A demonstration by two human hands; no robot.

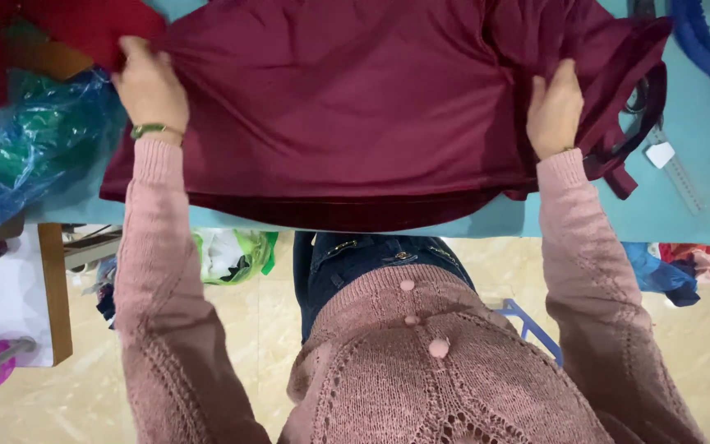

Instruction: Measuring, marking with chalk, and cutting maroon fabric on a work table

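Maroon fabric (355, 107) is lying spread across the turquoise table (667, 205), its near edge hanging just over the table's front rim above the person's pink knitted cardigan (421, 370). Both hands are resting on the cloth, the left hand (151, 86) gripping a fold at its left edge with curled fingers, the right hand (554, 108) pressing down near its right side, fingers closed onto the material. Further left, a blue plastic bag (34, 148) is sitting just beside the fabric, and a clear ruler (684, 177) is lying to the right.
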